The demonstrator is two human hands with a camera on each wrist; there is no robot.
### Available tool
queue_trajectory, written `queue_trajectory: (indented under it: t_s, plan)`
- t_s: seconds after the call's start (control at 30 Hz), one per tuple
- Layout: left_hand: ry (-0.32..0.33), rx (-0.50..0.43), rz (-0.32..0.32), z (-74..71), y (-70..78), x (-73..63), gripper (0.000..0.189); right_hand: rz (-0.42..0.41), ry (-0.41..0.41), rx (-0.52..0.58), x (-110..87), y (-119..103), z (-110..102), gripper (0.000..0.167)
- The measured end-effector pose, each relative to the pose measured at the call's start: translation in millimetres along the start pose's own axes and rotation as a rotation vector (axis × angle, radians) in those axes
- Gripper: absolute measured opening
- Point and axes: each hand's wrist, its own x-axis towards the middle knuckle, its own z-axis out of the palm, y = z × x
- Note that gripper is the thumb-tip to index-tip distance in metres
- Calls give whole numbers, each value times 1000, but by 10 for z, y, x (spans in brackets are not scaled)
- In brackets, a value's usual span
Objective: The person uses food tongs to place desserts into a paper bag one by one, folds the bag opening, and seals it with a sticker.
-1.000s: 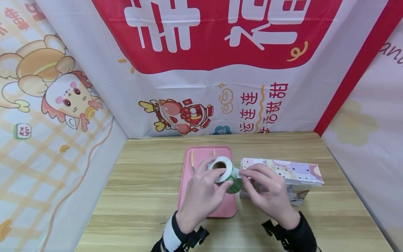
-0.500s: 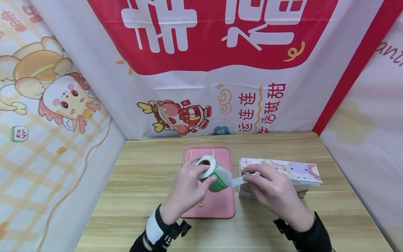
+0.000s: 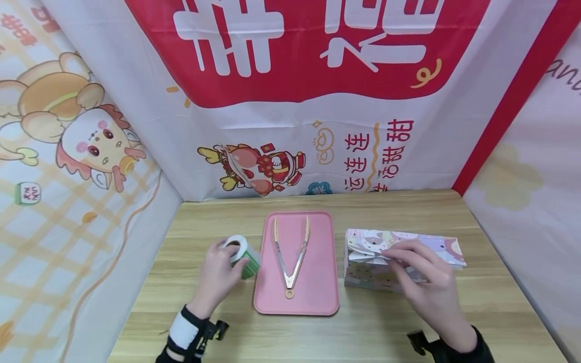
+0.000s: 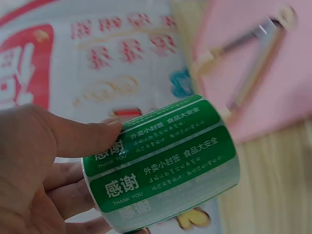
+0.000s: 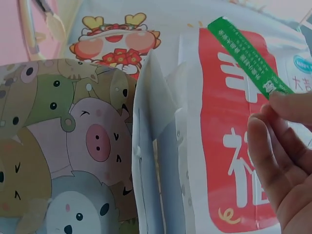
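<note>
My left hand [image 3: 213, 277] holds a roll of green stickers [image 3: 251, 262] left of the pink tray. In the left wrist view the thumb lies on the printed labels of the roll [image 4: 168, 163], with a stretch of bare backing below them. My right hand [image 3: 428, 280] is over the paper bag [image 3: 369, 275], which is printed with cartoon animals. Its thumb and fingertips pinch one end of a single green sticker strip [image 5: 243, 54]. Close by in the right wrist view stands the bag [image 5: 73, 126], its top layers [image 5: 168, 146] slightly apart.
Metal tongs [image 3: 297, 264] with tan tips lie spread on the pink tray [image 3: 313, 300], between the roll and the bag. A printed cloth backdrop [image 3: 254, 116] stands behind the wooden table [image 3: 218, 217], with more cloth at both sides.
The sticker strip has come off the roll into my right hand. My left hand has carried the roll leftward, uncovering the tongs. My right hand has shifted right, over the bag.
</note>
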Motion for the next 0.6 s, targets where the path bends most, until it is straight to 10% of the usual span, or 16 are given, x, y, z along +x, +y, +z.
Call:
queue_trajectory:
  t_s: [0.37,0.6]
  plan:
    - [-43,198,-159,113,-831,-132,27,85,89,-7,29,-65,-163,13]
    - [-56,249,-177,197,-1055,-221,24,264,66,-24,40,-64,-282,47]
